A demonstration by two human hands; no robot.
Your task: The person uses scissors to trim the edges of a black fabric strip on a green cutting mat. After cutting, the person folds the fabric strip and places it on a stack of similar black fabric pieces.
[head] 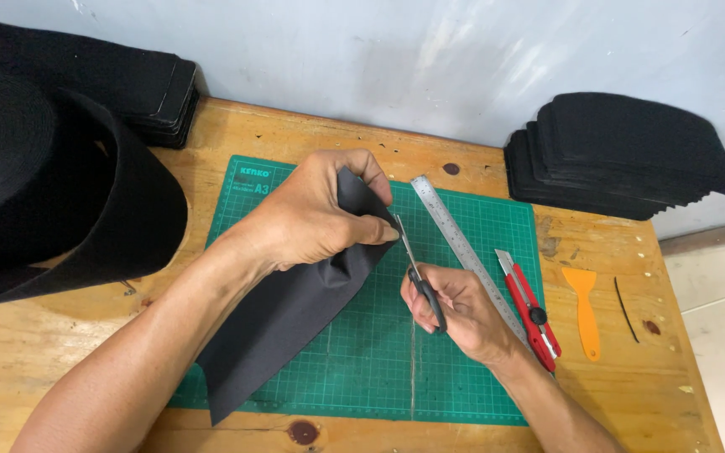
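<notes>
A craft workshop: scarred wooden workbench (631, 369), green gridded cutting mat (362, 369), steel ruler (463, 243), stacks of cut black felt pieces (623, 155).

The felt (295, 310) is a long dark grey strip, bent and lifted over the mat (362, 369); its lower end lies at the mat's near left corner; the scissors (417, 273), black-handled with slim steel blades, point up over the mat's middle, tips at the strip's upper edge.

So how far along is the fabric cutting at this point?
Done: a stack of cut black pieces sits by the wall. In hand: the left hand holds a black fabric strip while the right hand works scissors at its end. Left: the big black roll.
</notes>
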